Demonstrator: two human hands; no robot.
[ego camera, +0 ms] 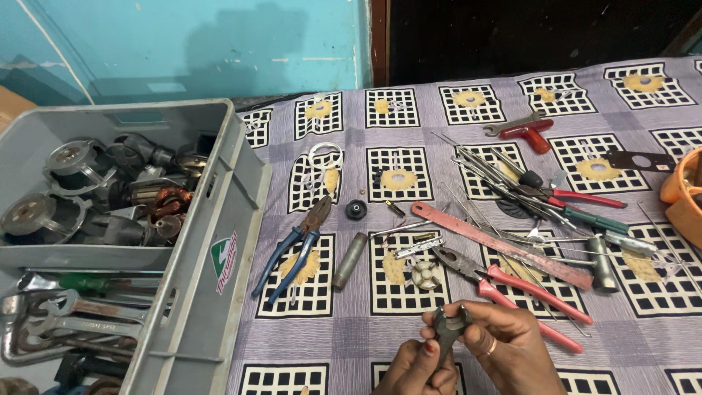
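Note:
My left hand (418, 369) and my right hand (499, 344) meet low in the middle of the view, both gripping a small dark metal part (447, 328) with two prongs at its top. Just above them on the patterned cloth (344, 322) lie red-handled pliers (512, 287) and a small white toothed wheel (425, 274). A long red flat metal bar (501, 245) runs diagonally behind the pliers.
A grey plastic crate (212, 241) at the left holds motor parts and spanners. Blue-handled pliers (296, 249), a grey cylinder (349, 260), a black knob (356, 210), screwdrivers (578, 208), thin rods, a small hammer (601, 260) and a red-handled wrench (528, 132) lie on the cloth. An orange object (684, 194) sits at the right edge.

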